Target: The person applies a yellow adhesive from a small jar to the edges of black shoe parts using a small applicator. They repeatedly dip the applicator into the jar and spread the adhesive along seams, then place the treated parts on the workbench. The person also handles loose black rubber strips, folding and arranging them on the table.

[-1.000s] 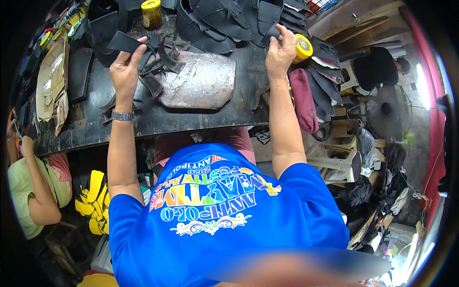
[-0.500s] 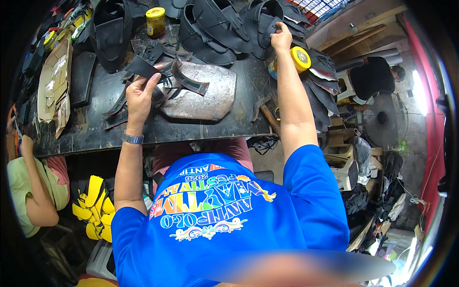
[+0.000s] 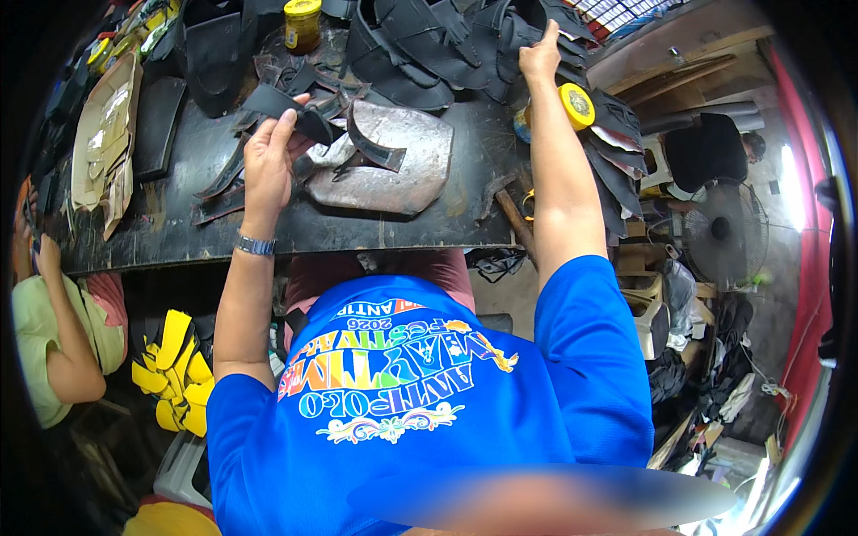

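My left hand (image 3: 271,165) is above the near part of the table, its thumb and fingers closed on a black strap piece (image 3: 270,102). Beneath and beside it lie dark cut scraps (image 3: 219,179) and a worn metal plate (image 3: 420,165) with a curved scrap (image 3: 371,147) on top. My right hand (image 3: 540,61) reaches to the far right, index finger stretched out and thumb apart, against a group of black shoe uppers (image 3: 500,45); its other fingers are partly hidden. A yellow-lidded jar (image 3: 577,105) stands beside my right forearm.
Another yellow-lidded jar (image 3: 302,31) stands at the back. A hammer (image 3: 514,217) lies at the table's front right edge. Cardboard pieces (image 3: 103,138) rest on the left. Yellow cut pieces (image 3: 174,371) are below the table. A co-worker (image 3: 67,330) sits at left; another person (image 3: 706,152) is beyond a fan (image 3: 722,223).
My left hand has lifted slightly and turned, tilting the black strap piece. My right hand has shifted a little farther out and right along the shoe uppers. The whole view has shifted slightly.
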Tool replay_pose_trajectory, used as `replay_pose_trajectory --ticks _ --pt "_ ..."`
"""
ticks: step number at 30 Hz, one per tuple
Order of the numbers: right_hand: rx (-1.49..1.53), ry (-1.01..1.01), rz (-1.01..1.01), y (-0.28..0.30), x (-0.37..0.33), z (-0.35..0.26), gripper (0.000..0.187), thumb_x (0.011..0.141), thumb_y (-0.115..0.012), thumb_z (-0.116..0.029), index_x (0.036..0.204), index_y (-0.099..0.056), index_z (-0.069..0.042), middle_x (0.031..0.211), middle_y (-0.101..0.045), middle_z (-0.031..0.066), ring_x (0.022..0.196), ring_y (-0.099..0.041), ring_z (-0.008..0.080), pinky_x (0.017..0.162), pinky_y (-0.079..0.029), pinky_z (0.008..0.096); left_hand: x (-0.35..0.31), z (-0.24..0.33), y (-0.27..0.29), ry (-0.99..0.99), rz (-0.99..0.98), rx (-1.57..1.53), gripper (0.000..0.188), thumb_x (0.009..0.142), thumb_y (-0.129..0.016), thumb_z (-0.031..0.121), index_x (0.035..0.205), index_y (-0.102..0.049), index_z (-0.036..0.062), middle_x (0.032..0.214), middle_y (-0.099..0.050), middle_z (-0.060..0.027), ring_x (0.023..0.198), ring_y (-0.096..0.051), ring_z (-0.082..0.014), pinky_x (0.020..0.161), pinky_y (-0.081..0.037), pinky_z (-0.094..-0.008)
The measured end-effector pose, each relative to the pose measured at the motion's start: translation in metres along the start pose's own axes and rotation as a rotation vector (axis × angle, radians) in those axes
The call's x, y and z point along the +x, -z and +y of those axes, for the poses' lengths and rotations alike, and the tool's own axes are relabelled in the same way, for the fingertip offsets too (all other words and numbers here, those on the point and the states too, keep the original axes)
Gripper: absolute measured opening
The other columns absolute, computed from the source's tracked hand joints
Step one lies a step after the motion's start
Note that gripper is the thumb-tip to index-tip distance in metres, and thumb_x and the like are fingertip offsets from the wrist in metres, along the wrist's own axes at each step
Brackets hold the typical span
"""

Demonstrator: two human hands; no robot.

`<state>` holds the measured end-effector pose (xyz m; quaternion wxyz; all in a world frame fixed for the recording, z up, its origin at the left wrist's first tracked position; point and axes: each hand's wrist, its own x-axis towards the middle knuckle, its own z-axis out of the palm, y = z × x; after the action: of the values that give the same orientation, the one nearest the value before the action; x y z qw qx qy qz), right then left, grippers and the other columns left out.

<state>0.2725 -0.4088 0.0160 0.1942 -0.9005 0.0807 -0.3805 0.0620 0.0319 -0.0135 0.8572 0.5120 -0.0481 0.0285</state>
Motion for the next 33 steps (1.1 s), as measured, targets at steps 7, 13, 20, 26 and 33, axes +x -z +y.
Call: replay_pose_trajectory --ticks 7,13,20,26,33 --pt "0.613 0.159 -0.081 0.045 -0.067 -0.098 0.083 0.078 -0.074 -0.001 0.150 -0.032 0.000 0.125 -0.059 0.0229 0.109 -0.061 0.0290 0.096 -0.050 0.0381 0.011 -0.008 0.014 0.149 -0.141 -0.289 0.040 0.108 -0.044 0.028 0.138 -0.055 0.0033 0.123 -0.068 -0.0133 0.110 -0.068 -0.0257 0.096 -0.055 -0.0418" --pt "0.760 0.260 -0.541 0.089 -0.204 -0.189 0.089 0.079 -0.073 0.000 0.155 -0.030 -0.011 0.104 -0.069 0.0146 0.095 -0.068 0.0232 0.090 -0.053 0.0349 0.007 -0.003 0.011 0.161 -0.077 -0.305 0.044 0.109 -0.040 0.029 0.140 -0.051 0.0004 0.129 -0.064 -0.0144 0.115 -0.065 -0.0310 0.096 -0.055 -0.0449" --pt "0.453 0.416 -0.491 0.087 -0.247 -0.197 0.085 0.077 -0.075 -0.003 0.153 -0.038 -0.015 0.094 -0.069 0.0123 0.085 -0.067 0.0305 0.078 -0.054 0.0402 0.006 0.003 0.012 0.117 -0.089 -0.367 0.044 0.109 -0.039 0.030 0.140 -0.051 0.0014 0.126 -0.064 -0.0155 0.113 -0.065 -0.0280 0.095 -0.056 -0.0423" --pt "0.989 -0.084 -0.503 0.100 -0.243 -0.171 0.072 0.087 -0.065 0.004 0.152 -0.037 -0.009 0.088 -0.071 0.0065 0.074 -0.066 0.0106 0.068 -0.055 0.0266 0.009 0.004 0.032 0.059 0.100 -0.503 0.042 0.105 -0.051 0.032 0.135 -0.057 0.0043 0.116 -0.071 -0.0114 0.099 -0.070 -0.0229 0.084 -0.058 -0.0403" --pt "1.215 -0.453 -0.673 0.122 -0.245 -0.136 0.063 0.090 -0.067 0.002 0.147 -0.041 -0.004 0.090 -0.071 0.0081 0.073 -0.066 0.0091 0.061 -0.055 0.0240 -0.015 0.008 0.021 0.064 -0.027 -0.218 0.046 0.110 -0.035 0.032 0.139 -0.052 0.0002 0.128 -0.062 -0.0182 0.118 -0.064 -0.0305 0.098 -0.055 -0.0425"
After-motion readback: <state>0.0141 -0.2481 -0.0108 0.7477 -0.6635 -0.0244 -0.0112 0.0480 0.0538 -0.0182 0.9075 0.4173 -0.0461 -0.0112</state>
